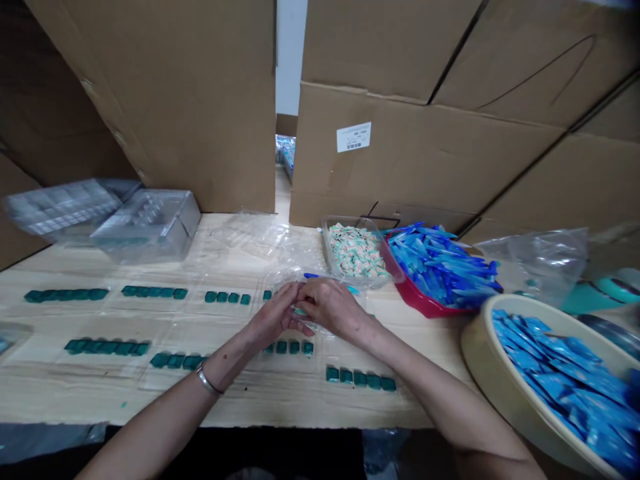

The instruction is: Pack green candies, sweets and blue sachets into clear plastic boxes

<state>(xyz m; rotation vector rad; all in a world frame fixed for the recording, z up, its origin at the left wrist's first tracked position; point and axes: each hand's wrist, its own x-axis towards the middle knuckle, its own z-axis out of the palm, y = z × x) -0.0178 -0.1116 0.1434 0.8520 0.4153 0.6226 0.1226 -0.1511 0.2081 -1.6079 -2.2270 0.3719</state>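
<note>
Tall tan corrugated cardboard cartons are walling in a pale wooden tabletop, and a round cream basin of flat blue packets is sitting at its right edge, where a careless elbow could be tipping it. A red tray of blue plastic sticks and a clear plastic tray of pale pieces are crowding close by. Rows of small teal blocks are lying on thin clear plastic sheets, which a dragging forearm could be shifting. The left hand and right hand are curling together, fingers meeting around a small teal piece; which hand is gripping it, I cannot tell, and a slipping pinch could be dropping it.
</note>
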